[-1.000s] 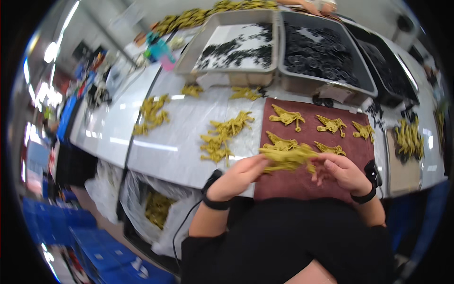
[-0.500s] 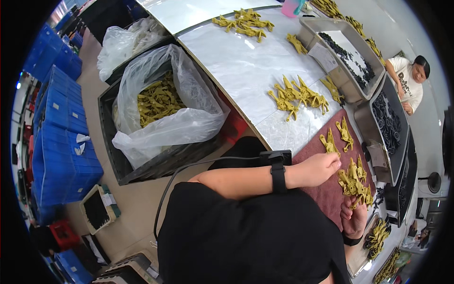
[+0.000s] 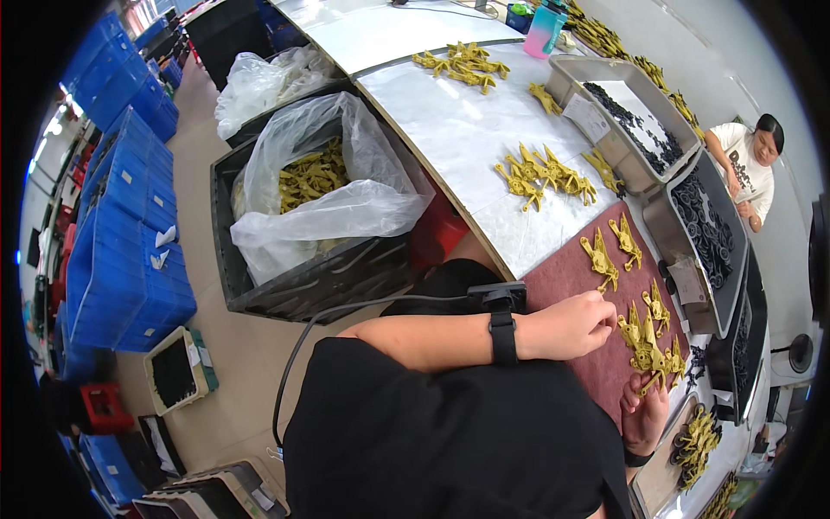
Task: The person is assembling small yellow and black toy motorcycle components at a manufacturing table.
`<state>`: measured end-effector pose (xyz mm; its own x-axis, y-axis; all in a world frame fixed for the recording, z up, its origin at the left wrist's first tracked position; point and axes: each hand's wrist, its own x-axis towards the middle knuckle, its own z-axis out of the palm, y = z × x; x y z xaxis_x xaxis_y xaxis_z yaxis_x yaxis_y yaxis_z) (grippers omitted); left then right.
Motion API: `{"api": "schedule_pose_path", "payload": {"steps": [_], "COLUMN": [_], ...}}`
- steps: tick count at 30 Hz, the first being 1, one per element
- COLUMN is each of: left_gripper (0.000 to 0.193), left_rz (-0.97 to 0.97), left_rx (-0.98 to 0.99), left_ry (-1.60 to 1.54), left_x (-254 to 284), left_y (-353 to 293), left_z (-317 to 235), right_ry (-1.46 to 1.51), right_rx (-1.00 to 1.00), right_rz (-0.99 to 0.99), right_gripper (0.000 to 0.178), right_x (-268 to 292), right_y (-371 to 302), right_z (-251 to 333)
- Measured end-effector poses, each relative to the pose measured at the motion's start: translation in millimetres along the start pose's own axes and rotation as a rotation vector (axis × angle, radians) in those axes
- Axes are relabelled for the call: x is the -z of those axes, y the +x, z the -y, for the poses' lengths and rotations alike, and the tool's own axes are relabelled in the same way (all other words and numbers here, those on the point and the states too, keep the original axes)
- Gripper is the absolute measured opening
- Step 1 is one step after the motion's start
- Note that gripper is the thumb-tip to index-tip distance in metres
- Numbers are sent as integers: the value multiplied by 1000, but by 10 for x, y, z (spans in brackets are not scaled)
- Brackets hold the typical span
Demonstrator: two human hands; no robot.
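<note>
My left hand (image 3: 566, 327) is closed above the maroon cloth (image 3: 566, 292), its fingers curled together; whatever they may hold is hidden. Lower on the same cloth, my right hand (image 3: 645, 413) pinches an olive-yellow plastic part (image 3: 654, 381) at its fingertips. That part touches a small pile of similar branched yellow parts (image 3: 641, 337) just beyond it. Two more groups of yellow parts lie past my left hand: one near piece (image 3: 598, 259) and one farther right (image 3: 626, 242). Their exact kind I cannot make out.
Grey bins of small black parts (image 3: 711, 229) line the table's right side. Yellow clusters (image 3: 545, 176) lie on the white tabletop (image 3: 432, 112). At left stands a black crate (image 3: 324, 281) with a plastic liner and yellow parts. A co-worker (image 3: 748, 173) sits across. A cable (image 3: 346, 304) runs along my left arm.
The view has shifted, so the table and crate sit lower and farther right. My left hand has drawn back from the nearer yellow part, which now shows fully. My right hand stays by the pile.
</note>
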<state>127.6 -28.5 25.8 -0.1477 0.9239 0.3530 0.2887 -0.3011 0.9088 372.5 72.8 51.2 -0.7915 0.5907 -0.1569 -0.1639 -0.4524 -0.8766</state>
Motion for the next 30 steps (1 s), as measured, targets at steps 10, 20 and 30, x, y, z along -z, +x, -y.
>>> {"api": "schedule_pose_path", "payload": {"steps": [10, 20, 30], "left_gripper": [16, 63, 61], "left_rz": [49, 157, 419], "left_rx": [-20, -582, -732], "left_ry": [69, 573, 531], "left_x": [-24, -50, -349], "left_y": [-86, 263, 609], "left_z": [-60, -483, -364], "right_ry": [4, -18, 74], "right_rx": [40, -33, -63], "right_rz": [11, -25, 88], "right_gripper": [20, 30, 16], "right_x": [-16, -298, -249], "right_y": [-121, -11, 49], "right_z": [-135, 16, 41]}}
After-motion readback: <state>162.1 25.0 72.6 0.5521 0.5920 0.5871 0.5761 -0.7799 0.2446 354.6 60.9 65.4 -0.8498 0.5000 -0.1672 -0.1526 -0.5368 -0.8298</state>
